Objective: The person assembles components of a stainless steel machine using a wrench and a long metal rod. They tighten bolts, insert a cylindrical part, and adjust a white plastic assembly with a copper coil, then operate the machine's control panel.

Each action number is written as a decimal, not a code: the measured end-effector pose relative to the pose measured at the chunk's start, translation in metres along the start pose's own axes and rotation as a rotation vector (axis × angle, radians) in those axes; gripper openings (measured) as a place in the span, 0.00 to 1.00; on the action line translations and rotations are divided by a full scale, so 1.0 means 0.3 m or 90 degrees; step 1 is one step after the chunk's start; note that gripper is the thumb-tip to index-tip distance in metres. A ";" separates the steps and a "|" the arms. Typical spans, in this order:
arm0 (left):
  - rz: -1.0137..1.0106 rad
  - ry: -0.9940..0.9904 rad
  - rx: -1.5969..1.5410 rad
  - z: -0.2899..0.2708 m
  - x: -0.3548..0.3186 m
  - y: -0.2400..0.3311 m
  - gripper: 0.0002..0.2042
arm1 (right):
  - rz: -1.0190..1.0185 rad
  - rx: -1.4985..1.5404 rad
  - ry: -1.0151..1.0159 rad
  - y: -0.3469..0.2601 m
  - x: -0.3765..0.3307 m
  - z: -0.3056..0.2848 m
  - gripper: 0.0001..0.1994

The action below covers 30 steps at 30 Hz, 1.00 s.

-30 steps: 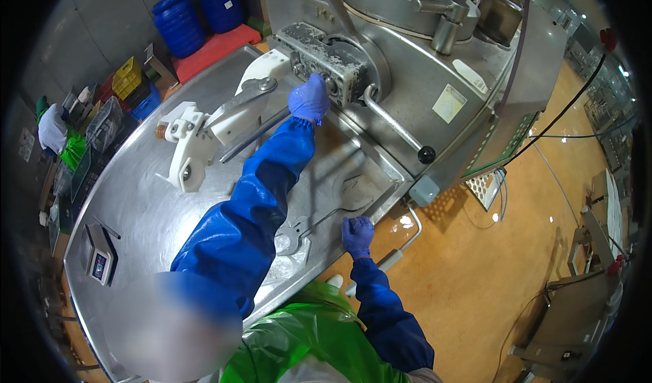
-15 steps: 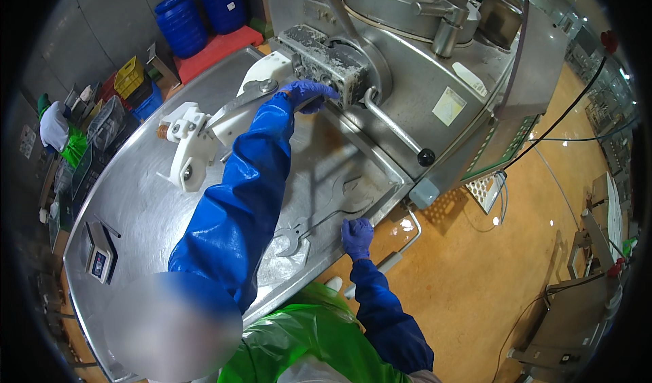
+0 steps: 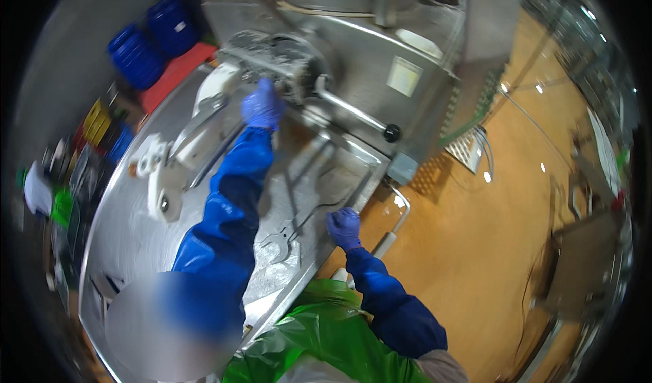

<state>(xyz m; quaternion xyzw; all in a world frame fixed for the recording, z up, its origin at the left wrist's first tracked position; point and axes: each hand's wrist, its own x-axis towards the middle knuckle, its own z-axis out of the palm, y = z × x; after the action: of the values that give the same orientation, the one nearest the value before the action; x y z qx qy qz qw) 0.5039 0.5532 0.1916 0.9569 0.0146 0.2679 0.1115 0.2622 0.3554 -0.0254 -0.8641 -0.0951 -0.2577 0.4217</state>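
Note:
My left hand [image 3: 263, 106], in a purple glove, is at the front of the machine's worn metal block [image 3: 268, 60]. Its fingers look curled in, smeared by motion; whatever they hold is hidden. Beside it, a white jointed arm [image 3: 219, 80] with a flat metal lever reaches over the steel table [image 3: 125, 223]. A thin dark bar [image 3: 219, 153] runs from near that hand toward a white fitting [image 3: 163, 193]. My right hand [image 3: 344, 228], also gloved, rests as a fist on the table's near right rim. Close to it, a flat open-jawed metal wrench [image 3: 277, 242] lies on the tabletop.
A lever with a black knob [image 3: 392, 133] juts from the machine's front. A bent metal handle [image 3: 405, 210] stands beyond the table edge. Blue barrels [image 3: 136, 57] stand far left, near crates and another person [image 3: 39, 189]. A blurred patch [image 3: 170, 328] covers the lower left.
My left hand has drawn back from over the block's end, and its stretched fingers have curled in. My right fist stays on the rim. The whole view has shifted and blurred.

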 end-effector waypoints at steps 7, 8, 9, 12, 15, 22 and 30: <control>-0.052 -0.387 -0.218 -0.071 0.157 -0.052 0.20 | 0.009 0.010 0.033 -0.004 0.014 -0.009 0.09; -0.094 -0.448 -0.314 -0.068 0.175 -0.039 0.19 | 0.022 0.014 0.027 -0.001 0.010 -0.014 0.09; -0.146 -0.499 -0.414 -0.070 0.184 -0.046 0.19 | 0.021 0.005 0.023 -0.006 0.014 -0.012 0.10; -0.167 -0.432 -0.203 -0.043 0.186 -0.023 0.18 | 0.027 -0.014 -0.002 -0.012 0.019 -0.004 0.11; -0.043 -0.246 -0.109 -0.040 0.133 0.012 0.19 | 0.036 -0.016 -0.020 -0.001 0.016 -0.007 0.11; -0.083 -0.162 -0.059 -0.052 0.093 0.053 0.22 | 0.055 -0.002 -0.036 -0.006 0.009 -0.004 0.11; 0.041 0.072 0.112 0.005 0.010 0.059 0.08 | 0.006 -0.021 -0.019 0.006 0.013 0.010 0.11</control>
<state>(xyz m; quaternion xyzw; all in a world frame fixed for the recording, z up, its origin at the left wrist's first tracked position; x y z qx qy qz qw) 0.5067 0.5358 0.1957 0.9464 0.0137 0.3223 0.0176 0.2674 0.3565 -0.0261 -0.8750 -0.0933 -0.2445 0.4074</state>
